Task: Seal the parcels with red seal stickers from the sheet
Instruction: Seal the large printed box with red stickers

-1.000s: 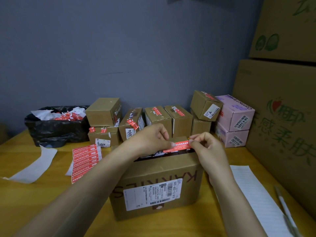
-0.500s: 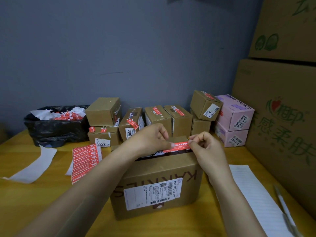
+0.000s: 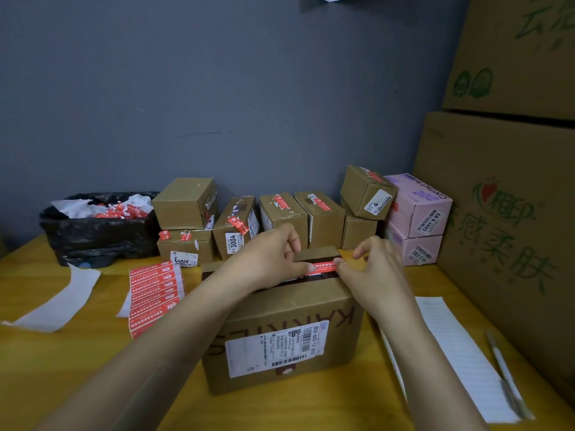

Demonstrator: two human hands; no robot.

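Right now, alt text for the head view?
Left hand and right hand pinch the ends of a red seal sticker over the top seam of a brown parcel on a wooden table. A sticker sheet lies to its left; small boxes stand in a row behind.

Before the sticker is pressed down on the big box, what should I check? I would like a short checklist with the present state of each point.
1. Red seal sticker pinched at both ends, by the left hand and the right hand: ok.
2. Sticker stretched flat, no fold showing: ok.
3. Sticker bridges the dark seam on top of the large cardboard parcel: cannot tell; it seems to run along it.
4. Flaps fully shut: cannot tell.
5. Parcel stands flat on the table: ok.
6. Sticker sheet has stickers left: ok.
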